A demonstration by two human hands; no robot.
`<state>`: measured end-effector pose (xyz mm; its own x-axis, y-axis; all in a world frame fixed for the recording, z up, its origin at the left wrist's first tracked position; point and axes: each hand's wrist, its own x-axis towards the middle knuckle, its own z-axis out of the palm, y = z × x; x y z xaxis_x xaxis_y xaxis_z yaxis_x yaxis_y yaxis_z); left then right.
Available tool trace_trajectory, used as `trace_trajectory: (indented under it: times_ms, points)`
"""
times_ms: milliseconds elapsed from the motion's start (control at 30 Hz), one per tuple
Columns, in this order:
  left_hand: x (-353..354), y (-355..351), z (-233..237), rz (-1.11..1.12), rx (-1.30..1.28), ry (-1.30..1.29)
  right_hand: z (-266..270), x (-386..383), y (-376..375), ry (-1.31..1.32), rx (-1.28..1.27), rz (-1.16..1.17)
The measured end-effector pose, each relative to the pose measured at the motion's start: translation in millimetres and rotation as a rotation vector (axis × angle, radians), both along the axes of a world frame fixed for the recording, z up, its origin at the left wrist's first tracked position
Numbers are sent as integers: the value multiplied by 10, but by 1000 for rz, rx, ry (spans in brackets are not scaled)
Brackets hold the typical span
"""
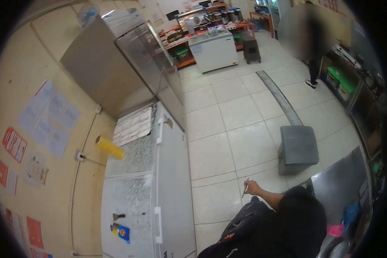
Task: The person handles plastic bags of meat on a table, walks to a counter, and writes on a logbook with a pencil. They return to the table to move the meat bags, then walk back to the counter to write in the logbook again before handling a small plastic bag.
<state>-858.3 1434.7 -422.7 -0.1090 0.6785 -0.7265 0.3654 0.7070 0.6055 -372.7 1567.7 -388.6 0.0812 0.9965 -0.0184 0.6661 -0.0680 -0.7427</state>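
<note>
My right hand is closed around a thin, pen-like stick, held above the tiled floor. What kind of stick it is, I cannot make out. My left hand is out of view. To the left, a white chest freezer has a frosted-looking top. On it lie a dark scraper, a blue and yellow packet, a yellow roll and a sheet with a grid of labels.
A grey bin stands on the floor beyond my hand. A metal counter is at the right. Farther off are a steel fridge, a white freezer, a floor drain and another person.
</note>
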Motion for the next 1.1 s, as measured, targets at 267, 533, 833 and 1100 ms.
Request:
trace_trajectory:
  times_ms: [267,533,833,1100]
  points:
    - [1385,2696,-245,-60,285,-138,1295,826,2641,424,349,153]
    - [3009,6311,93,-140,305,-69,1032,2903,5266,315,554,-77]
    - [5551,9746,195,-607,-214,-244,239,5058,4764,-172,-332,-821]
    - [7574,13933,1146,-759,283,-581,-1267,5192,6286,194,-140,-1216]
